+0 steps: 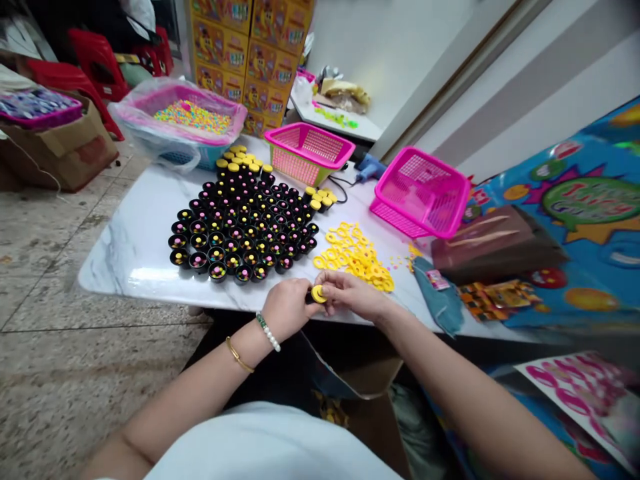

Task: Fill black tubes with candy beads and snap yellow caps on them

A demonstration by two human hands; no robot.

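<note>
My left hand (287, 307) is closed around a small black cup (309, 297) at the table's front edge. A round yellow cap (318, 293) sits at the cup's top, pinched by the fingers of my right hand (350, 293). Whether the cap is fully seated cannot be made out. Just beyond my right hand lies a heap of yellow ring-shaped caps (357, 257). Past my left hand stand many open black cups (245, 227) packed together, with small coloured balls inside. Yellow-capped cups (243, 159) are grouped behind them, and a smaller capped group (321, 198) stands to the right.
Two pink baskets (423, 193) are on the white table (135, 247). A plastic-lined basket of coloured beads (193, 120) is at the back left. A blue glue gun (369, 168), brown bag (495, 243) and teal cloth (440, 297) lie rightward. An open carton (350, 373) is below the edge.
</note>
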